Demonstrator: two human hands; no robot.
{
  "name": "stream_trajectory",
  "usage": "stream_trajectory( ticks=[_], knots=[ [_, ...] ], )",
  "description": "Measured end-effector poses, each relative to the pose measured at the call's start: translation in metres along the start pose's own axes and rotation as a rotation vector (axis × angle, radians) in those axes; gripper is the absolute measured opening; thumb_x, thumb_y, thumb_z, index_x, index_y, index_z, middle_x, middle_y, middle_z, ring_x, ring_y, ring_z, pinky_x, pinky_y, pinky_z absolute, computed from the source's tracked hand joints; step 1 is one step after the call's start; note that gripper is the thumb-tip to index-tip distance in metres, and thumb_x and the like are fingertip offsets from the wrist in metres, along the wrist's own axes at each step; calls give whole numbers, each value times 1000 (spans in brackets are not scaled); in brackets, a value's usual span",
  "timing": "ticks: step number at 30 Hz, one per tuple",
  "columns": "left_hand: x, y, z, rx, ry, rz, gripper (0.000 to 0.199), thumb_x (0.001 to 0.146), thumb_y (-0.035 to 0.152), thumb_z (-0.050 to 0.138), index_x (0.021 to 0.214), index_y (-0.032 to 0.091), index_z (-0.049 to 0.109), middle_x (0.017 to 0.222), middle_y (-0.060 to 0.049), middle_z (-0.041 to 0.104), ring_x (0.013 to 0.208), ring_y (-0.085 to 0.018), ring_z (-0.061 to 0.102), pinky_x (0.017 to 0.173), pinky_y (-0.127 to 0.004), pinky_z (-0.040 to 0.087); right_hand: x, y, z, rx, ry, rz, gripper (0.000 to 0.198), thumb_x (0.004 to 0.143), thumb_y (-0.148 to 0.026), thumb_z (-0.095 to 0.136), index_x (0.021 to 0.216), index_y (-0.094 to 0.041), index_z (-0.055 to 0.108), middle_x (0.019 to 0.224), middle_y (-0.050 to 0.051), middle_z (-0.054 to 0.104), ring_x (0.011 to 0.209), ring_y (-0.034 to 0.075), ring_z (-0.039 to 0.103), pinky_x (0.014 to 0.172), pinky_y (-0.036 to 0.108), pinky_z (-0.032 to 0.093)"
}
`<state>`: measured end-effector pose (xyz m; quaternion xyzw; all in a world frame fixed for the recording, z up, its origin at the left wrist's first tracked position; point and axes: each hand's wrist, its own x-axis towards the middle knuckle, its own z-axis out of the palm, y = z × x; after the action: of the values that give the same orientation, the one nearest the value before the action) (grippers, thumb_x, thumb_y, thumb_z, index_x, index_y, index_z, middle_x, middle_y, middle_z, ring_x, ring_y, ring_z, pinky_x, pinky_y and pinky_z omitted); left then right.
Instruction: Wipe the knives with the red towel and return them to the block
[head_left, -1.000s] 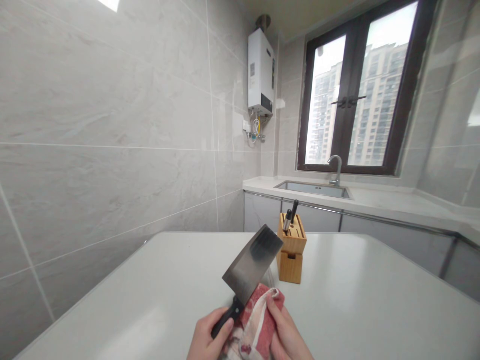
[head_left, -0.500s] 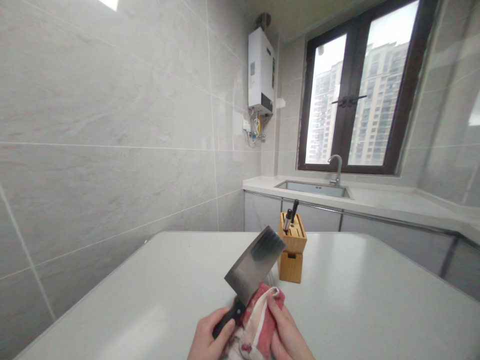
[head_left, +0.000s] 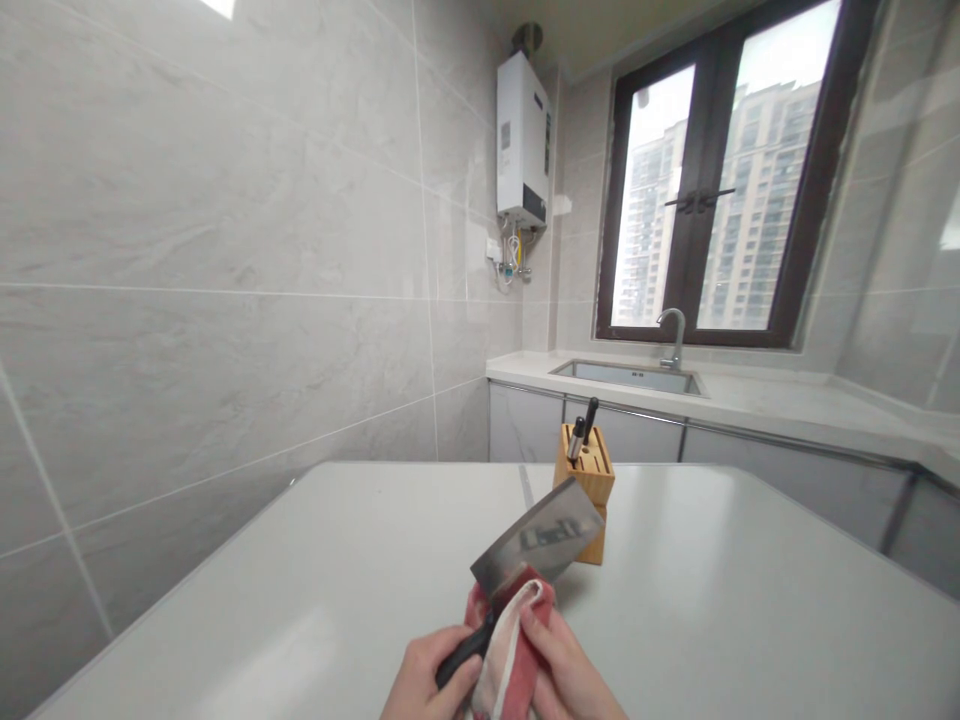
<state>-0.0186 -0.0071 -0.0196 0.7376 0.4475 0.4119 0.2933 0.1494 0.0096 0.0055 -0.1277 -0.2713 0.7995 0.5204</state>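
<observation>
Steel cleaver [head_left: 541, 535], broad rectangular blade, black handle [head_left: 471, 648]. Head view, lower centre of the frame: held tilted above the table [head_left: 300, 590], its far end pointing toward the upper right and overlapping the lower part of a wooden knife block [head_left: 589, 470]; whether the two touch cannot be told. Dark marks on the blade face, blurred.

Left hand [head_left: 429, 672], bottom centre: closed around the handle, thumb along the near side. Right hand [head_left: 568, 668], just beside it: fingers closed on a cloth [head_left: 504, 662], red and white, bunched against the blade at its handle end, red folds showing on either side of the handle. How far the cloth wraps the cutting edge cannot be seen.

Handling notes, by judgement: cleaver stiff and probably heavy toward the blade, so likely to tip forward in a loose grip; best hold, the full handle. Blade face likely smooth and slippery; edge to be kept clear of bare fingers. Cloth soft, light, limp; best pinched in a thick fold, several layers between fingertips and steel.

Knife block, right of centre: upright on the table, two dark-handled tools [head_left: 592, 420] in its top.
</observation>
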Motion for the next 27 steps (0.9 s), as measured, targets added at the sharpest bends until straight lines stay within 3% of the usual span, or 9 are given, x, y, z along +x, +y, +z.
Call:
stream_trajectory(
  ticks=[4,8,12,18,27],
  knots=[
    [1,0,0,40,-3,3,33,83,41,47,91,14,65,80,-8,68,72,-19,61,63,-21,48,-2,-2,1,7,-68,25,38,63,-22,72,99,-16,61,103,11,68,101,27,59,96,42,35],
    [1,1,0,61,1,21,30,83,39,47,90,15,66,78,-6,69,71,-18,61,65,-21,47,1,1,-1,-59,-47,21,33,63,-23,72,93,-14,63,96,11,69,95,26,62,94,41,37],
    [-1,2,-1,84,11,61,27,83,36,50,91,17,66,80,-5,69,72,-17,62,69,-20,47,8,16,-19,-172,-27,18,41,62,-31,75,97,-15,60,97,12,69,94,28,62,91,45,39],
    [-1,4,-1,94,-5,63,26,83,37,50,88,17,66,78,-4,69,74,-18,62,70,-20,47,16,31,-49,-347,115,-36,45,60,-34,76,97,-14,59,97,11,69,93,26,62,91,43,40],
    [0,6,-2,85,-58,46,28,83,38,49,90,16,66,80,-5,68,76,-18,61,73,-21,46,10,20,-24,-299,98,-95,39,60,-33,76,91,-16,59,96,11,69,91,25,63,91,42,41]
  ],
)
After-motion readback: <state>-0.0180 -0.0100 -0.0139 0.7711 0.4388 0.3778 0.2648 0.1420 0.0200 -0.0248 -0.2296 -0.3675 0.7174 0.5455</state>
